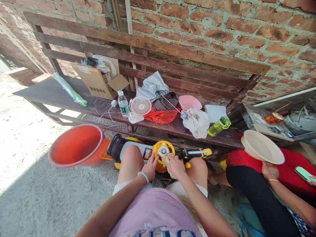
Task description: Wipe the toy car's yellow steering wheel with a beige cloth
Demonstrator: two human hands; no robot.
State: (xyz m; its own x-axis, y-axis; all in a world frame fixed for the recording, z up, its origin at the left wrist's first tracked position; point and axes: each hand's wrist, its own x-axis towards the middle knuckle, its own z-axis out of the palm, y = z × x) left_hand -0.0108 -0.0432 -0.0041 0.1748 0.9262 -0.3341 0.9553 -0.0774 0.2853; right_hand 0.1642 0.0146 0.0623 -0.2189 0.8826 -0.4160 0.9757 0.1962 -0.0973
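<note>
Between my knees stands a yellow, white and black ride-on toy vehicle [128, 146] with a yellow steering wheel [163, 143]. My left hand [149, 168], a beaded bracelet at its wrist, rests at the left side of the wheel with its fingers stretched out. A crumpled beige cloth [169, 159] is gripped in my right hand [176, 167] and lies against the wheel's lower right rim. Part of the wheel is covered by the cloth and fingers. To the right of the wheel extends the toy's black, white and yellow arm [197, 152].
An orange tub [76, 144] stands at left. The wooden bench [108, 113] holds a cardboard box [95, 80], water bottle [123, 104], small fan [140, 107], umbrella [153, 85] and green bottle [219, 126]. At right, another person's hand [270, 171] holds a cream basin [263, 146].
</note>
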